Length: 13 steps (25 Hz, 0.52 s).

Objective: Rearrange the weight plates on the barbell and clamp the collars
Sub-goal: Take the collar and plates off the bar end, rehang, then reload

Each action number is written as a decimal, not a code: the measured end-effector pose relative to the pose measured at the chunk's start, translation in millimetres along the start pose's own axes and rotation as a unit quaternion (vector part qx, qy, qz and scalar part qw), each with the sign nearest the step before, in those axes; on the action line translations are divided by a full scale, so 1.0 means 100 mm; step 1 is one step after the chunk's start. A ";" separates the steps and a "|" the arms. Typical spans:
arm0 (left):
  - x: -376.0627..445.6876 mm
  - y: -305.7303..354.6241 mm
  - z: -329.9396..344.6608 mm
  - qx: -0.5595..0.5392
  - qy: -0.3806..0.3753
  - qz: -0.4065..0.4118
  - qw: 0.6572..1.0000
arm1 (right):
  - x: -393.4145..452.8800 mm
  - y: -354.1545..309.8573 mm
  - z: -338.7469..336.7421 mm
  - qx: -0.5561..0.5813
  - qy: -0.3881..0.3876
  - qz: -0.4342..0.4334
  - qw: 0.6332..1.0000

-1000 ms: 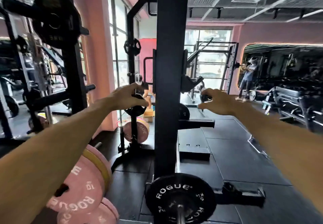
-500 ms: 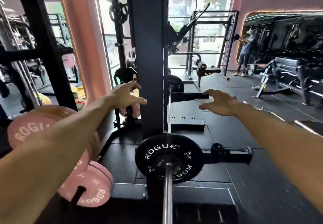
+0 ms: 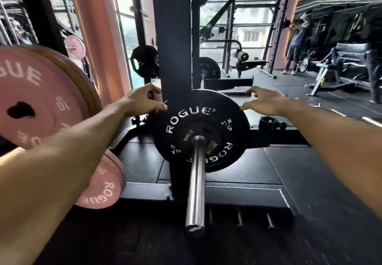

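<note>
A black ROGUE weight plate [image 3: 219, 128] sits on the steel barbell sleeve [image 3: 195, 184], which points straight at me. My left hand [image 3: 142, 100] hovers at the plate's upper left rim with fingers spread and nothing in it. At the upper right rim my right hand [image 3: 266, 101] is also empty, fingers apart, its thumb near the edge. A black collar [image 3: 270, 123] lies on the rack's base to the right of the plate. At the bar's far end is another black plate [image 3: 209, 68].
A black rack upright [image 3: 175, 37] stands just behind the plate. Pink ROGUE plates [image 3: 35, 99] hang on storage pegs at the left, with a smaller one [image 3: 103, 184] below. A bench [image 3: 349, 57] and a person [image 3: 295, 43] are at the far right.
My view has dropped and moved closer to the bar's end. Both hands have come down from the rack upright to either side of the black plate's top rim.
</note>
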<state>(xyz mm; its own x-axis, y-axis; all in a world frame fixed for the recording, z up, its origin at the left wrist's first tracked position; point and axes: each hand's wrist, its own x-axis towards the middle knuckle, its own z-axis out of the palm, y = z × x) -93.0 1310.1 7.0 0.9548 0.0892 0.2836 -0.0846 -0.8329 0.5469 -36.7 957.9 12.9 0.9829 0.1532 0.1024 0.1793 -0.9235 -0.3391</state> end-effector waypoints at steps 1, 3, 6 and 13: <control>-0.03 -0.13 0.17 0.005 0.001 -0.003 1.000 | 0.01 0.08 0.18 -0.005 0.001 0.003 1.000; -0.16 -0.52 0.60 0.002 -0.002 -0.017 1.000 | 0.03 0.25 0.71 0.000 -0.003 0.009 1.000; -0.27 -0.79 0.91 0.001 -0.012 -0.037 0.999 | 0.05 0.39 1.09 0.008 -0.004 0.021 1.000; 0.14 -1.28 1.66 -0.008 -0.022 -0.038 0.999 | 0.61 0.34 1.91 0.031 0.027 -0.023 0.999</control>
<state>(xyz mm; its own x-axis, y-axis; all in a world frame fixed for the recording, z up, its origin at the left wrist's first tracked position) -21.8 1327.2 -189.3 0.9704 0.1270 0.2055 -0.0156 -0.8158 0.5781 37.7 1002.8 -170.9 0.9701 0.1749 0.1685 0.2285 -0.8924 -0.3891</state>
